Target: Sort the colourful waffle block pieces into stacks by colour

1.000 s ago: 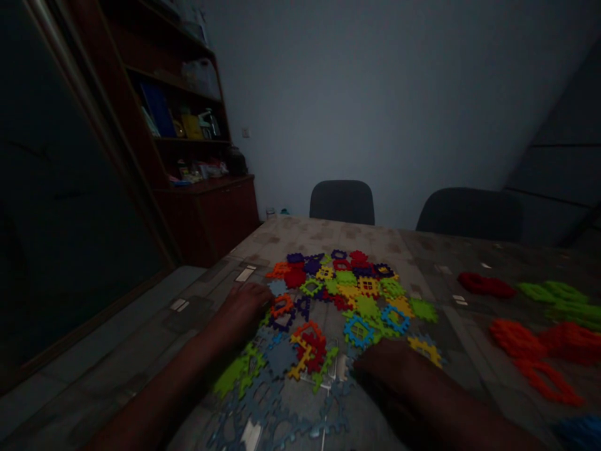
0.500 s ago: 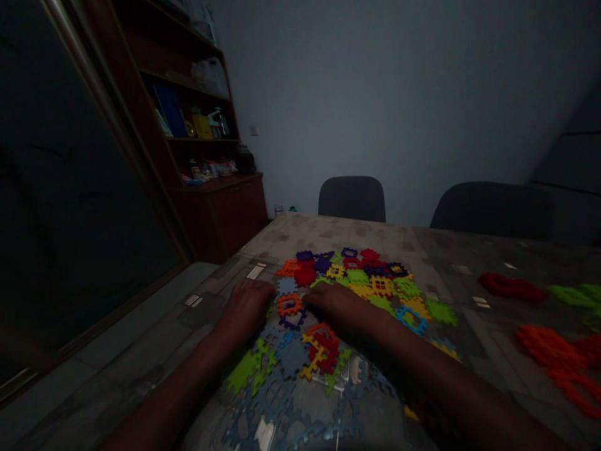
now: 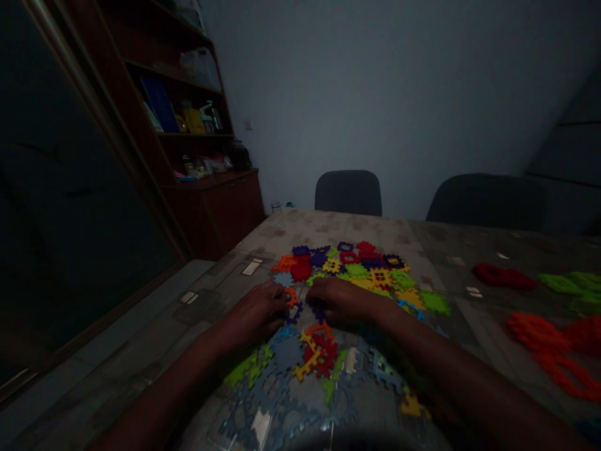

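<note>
My left hand (image 3: 263,307) rests low at the middle of the table, fingers curled at a purple open-framed, tooth-edged puzzle piece (image 3: 295,312). An orange toothed piece (image 3: 292,295) shows just past its fingertips, partly covered by them. To the right, my right hand (image 3: 339,299) is closed, its fingers bent down over another purple toothed piece (image 3: 318,312), mostly hidden below them. A small gap lies between the hands. Nearer me are a grey-blue piece (image 3: 287,354), a yellow piece (image 3: 307,358) and a red piece (image 3: 325,352).
Beyond the hands, several colourful toothed pieces (image 3: 357,270) lie spread on the patterned table (image 3: 291,232). Grey pieces (image 3: 272,394) lie close to me. Red (image 3: 504,277), green (image 3: 566,283) and orange (image 3: 539,333) piles are at right. Two chairs (image 3: 348,193) stand behind.
My left hand has shifted right onto the purple and orange pieces. A purple piece now shows under my right fingers. The view has tilted slightly.
</note>
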`<state>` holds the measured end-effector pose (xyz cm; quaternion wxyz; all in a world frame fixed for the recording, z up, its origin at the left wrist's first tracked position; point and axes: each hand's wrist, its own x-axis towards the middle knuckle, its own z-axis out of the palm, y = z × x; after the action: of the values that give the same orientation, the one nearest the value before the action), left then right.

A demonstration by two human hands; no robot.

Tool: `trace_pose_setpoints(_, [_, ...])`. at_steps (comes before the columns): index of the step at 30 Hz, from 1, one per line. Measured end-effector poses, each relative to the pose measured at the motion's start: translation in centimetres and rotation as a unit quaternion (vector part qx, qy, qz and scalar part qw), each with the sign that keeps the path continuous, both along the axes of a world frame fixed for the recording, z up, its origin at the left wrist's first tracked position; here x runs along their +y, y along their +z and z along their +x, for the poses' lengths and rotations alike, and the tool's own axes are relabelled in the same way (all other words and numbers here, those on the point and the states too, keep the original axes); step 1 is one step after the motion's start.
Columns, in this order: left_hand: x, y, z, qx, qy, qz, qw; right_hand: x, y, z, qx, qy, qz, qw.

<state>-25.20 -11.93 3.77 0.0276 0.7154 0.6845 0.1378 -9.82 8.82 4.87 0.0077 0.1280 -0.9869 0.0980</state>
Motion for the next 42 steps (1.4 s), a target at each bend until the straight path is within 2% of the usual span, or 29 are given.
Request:
trace_pose_setpoints(7, [0.5, 0.1, 0.3, -0.066, -0.008, 0.050, 0.997, 1.8, -0.4, 1.6, 0.042, -0.027, -0.036, 0.998])
trace_pose_setpoints(12, [0.4, 0.7, 1.3, -0.102, -0.018, 0.079, 0.991, 2.3, -1.2, 2.1, 0.037, -0.043, -0.011, 0.998])
trace_pose_setpoints(13, [0.4, 0.7, 1.6, -0.136, -0.022, 0.076, 0.987, 2.2, -1.3, 2.1, 0.034, -0.043, -0.003, 0.998])
trace_pose_setpoints(15, [0.4, 0.7, 2.2, -0.251, -0.017, 0.067, 0.966, 2.1, -1.4, 2.1, 0.027, -0.041, 0.011, 0.999])
trace_pose_setpoints(17, [0.5, 0.5, 2.8, -0.389, 0.010, 0.063, 0.919, 1.9, -1.4, 2.0, 0.021, -0.040, 0.021, 0.999])
trace_pose_setpoints(19, [0.7, 0.0, 3.2, -0.480, 0.039, 0.063, 0.874, 1.8, -1.3, 1.9, 0.017, -0.042, 0.029, 0.999])
trace_pose_setpoints(21, [0.8, -0.5, 3.3, -0.533, 0.055, 0.064, 0.842, 1.7, -1.1, 1.9, 0.017, -0.043, 0.031, 0.998])
trace_pose_setpoints(24, [0.9, -1.0, 3.3, -0.579, 0.061, 0.059, 0.811, 1.5, -0.3, 2.3, 0.023, -0.047, 0.027, 0.998])
trace_pose_setpoints(29, [0.5, -0.5, 3.6, -0.614, 0.052, 0.036, 0.787, 1.5, 1.9, 5.1, 0.034, -0.102, 0.011, 0.994])
trace_pose_setpoints(32, [0.2, 0.0, 4.2, -0.607, 0.021, 0.010, 0.794, 1.4, 3.1, 8.3, 0.055, -0.164, -0.016, 0.985])
trace_pose_setpoints(36, [-0.1, 0.6, 5.3, -0.553, -0.044, 0.000, 0.832, -0.8, 3.5, 14.4, 0.056, -0.223, -0.069, 0.971])
trace_pose_setpoints(39, [-0.4, 1.1, 6.8, -0.461, -0.097, 0.012, 0.882, -3.6, 2.3, 19.1, 0.025, -0.258, -0.102, 0.960])
trace_pose_setpoints(42, [-0.6, 1.6, 9.0, -0.348, -0.168, 0.002, 0.922, -6.0, 0.3, 22.3, 0.010, -0.268, -0.117, 0.956])
